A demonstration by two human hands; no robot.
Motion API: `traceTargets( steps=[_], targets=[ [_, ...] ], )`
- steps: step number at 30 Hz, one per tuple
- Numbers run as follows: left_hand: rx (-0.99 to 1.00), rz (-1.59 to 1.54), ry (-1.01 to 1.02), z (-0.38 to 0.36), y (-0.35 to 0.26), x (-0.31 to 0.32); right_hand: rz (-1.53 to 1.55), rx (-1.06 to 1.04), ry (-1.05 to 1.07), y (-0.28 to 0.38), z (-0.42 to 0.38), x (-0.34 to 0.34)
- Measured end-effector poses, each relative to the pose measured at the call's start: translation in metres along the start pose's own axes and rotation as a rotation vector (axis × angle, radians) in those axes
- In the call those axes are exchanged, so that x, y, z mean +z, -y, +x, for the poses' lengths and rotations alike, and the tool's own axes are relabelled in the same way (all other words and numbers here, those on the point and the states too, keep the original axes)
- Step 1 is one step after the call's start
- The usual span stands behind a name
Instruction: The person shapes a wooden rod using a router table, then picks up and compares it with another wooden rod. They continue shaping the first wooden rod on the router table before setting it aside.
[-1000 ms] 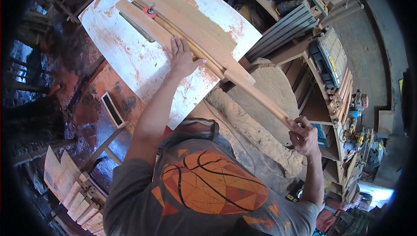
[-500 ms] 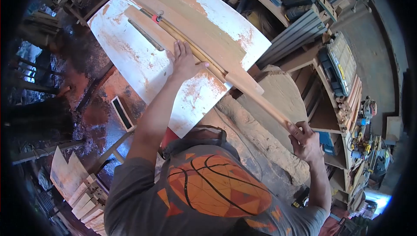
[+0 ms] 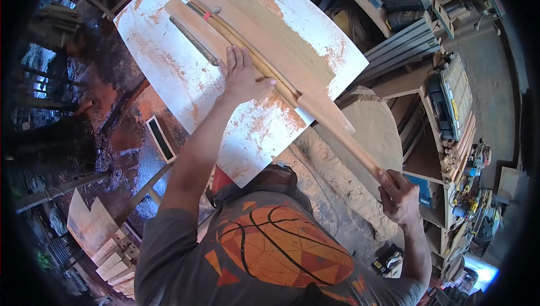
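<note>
A long wooden strip reaches past the near edge of the white sawdust-covered tabletop. My right hand is closed around its near end, thumb on top. My left hand lies with fingers spread on a flat wooden piece beside the narrow yellowish strip; what its palm touches is hidden. Alongside runs a long wide board. A small red piece with a metal bit sits by the far part of the strip. Left of my fingers, a dark slot or bar shows.
Below the table's right corner stand a large round wooden slab and a rough log. Shelves at right carry a tool case and various tools. Offcuts lean at lower left, and a small framed box lies on the floor.
The view has shifted slightly, so the table and shelves sit a little further right and lower. Both hands keep nearly the same places on the wood.
</note>
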State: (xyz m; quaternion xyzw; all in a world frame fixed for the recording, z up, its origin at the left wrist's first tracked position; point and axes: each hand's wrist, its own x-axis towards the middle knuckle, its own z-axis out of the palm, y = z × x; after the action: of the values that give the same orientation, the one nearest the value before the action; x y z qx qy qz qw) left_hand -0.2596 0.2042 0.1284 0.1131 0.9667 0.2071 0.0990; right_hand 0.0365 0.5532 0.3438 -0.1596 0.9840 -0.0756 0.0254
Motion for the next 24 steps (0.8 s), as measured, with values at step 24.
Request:
traceTargets(
  steps=[24],
  targets=[
    [-0.074, 0.044, 0.073, 0.045, 0.046, -0.043, -0.021, -0.028, 0.050, 0.027, 0.067, 0.004]
  ],
)
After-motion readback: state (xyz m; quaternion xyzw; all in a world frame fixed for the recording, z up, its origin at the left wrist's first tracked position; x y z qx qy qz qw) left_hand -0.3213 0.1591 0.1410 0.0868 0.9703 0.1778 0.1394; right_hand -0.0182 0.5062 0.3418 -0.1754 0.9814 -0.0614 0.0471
